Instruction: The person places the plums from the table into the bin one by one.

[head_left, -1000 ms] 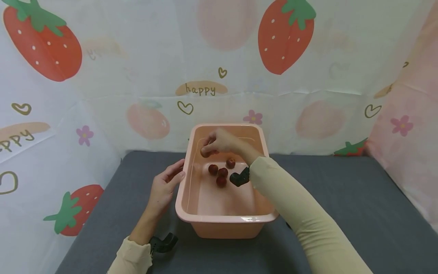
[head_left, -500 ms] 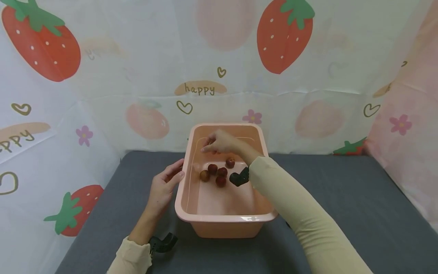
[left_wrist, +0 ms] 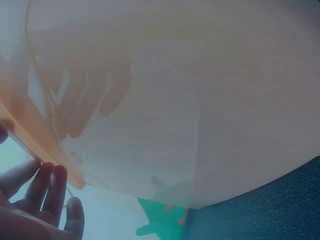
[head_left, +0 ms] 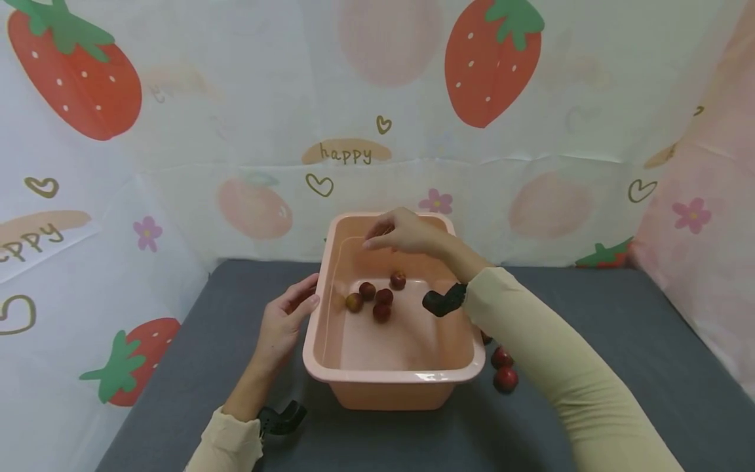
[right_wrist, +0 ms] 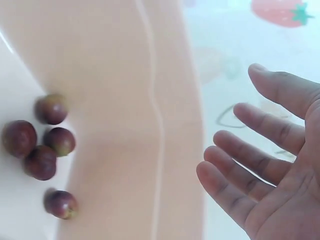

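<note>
A peach-coloured plastic basin (head_left: 392, 377) stands in the middle of the table. On its floor lie several dark red plums (head_left: 382, 311), with a paler brownish plum (head_left: 354, 302) at their left. My left hand (head_left: 284, 322) holds the basin's left rim, thumb at the edge and fingers against the outside; the left wrist view shows the fingertips touching the rim (left_wrist: 65, 165). Above the far part of the basin is my right hand (head_left: 407, 234), holding nothing. Its fingers look spread and relaxed in the right wrist view, apart from the plums (right_wrist: 41, 162) below.
Outside the basin, to its right, red plums (head_left: 506, 379) lie on the dark grey tablecloth (head_left: 596, 328), one partly hidden by the rim and sleeve. A printed strawberry curtain (head_left: 366, 183) rises right behind the basin.
My right hand let go of the brownish plum, which dropped beside the others in the basin. It then rose and moved right, and plums outside the basin came into view. My left hand stayed put.
</note>
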Action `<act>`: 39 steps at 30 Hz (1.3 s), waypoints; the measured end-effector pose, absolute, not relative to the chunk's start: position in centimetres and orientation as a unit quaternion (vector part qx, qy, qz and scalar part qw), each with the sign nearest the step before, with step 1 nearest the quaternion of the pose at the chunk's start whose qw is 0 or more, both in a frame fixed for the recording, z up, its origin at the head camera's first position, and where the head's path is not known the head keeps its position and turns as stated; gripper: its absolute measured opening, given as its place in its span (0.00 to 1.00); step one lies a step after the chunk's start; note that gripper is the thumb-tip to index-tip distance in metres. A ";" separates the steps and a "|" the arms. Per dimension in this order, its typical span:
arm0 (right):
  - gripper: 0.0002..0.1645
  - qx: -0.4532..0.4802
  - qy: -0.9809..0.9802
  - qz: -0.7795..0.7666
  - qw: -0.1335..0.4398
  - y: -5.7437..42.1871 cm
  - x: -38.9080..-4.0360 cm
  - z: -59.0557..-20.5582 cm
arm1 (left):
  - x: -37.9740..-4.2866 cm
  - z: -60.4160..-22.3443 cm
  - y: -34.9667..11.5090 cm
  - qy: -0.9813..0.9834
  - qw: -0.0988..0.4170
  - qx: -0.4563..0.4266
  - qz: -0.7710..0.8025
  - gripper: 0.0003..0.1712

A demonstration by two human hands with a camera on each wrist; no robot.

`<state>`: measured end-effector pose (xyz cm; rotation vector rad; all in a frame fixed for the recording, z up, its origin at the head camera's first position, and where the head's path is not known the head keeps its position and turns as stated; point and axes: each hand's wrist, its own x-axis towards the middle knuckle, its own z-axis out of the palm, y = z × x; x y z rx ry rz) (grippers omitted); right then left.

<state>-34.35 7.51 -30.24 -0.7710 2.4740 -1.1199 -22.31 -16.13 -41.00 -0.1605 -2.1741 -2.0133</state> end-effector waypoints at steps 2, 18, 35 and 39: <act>0.17 -0.277 0.864 -0.394 0.146 8.2 -33.9 -29.5 | -22.3 -41.0 -16.1 -0.730 0.088 -0.053 -0.676 0.25; 0.18 -0.282 0.875 -0.393 0.016 17.8 -28.6 -27.6 | -22.3 -41.0 -16.2 -0.730 0.085 -0.051 -0.676 0.25; 0.16 -0.261 0.857 -0.445 -0.011 26.5 -22.2 -34.9 | -22.2 -41.1 -16.1 -0.730 0.089 -0.057 -0.676 0.26; 0.16 -0.255 0.848 -0.464 0.001 27.1 -21.3 -36.9 | -22.3 -41.2 -16.1 -0.731 0.088 -0.055 -0.675 0.26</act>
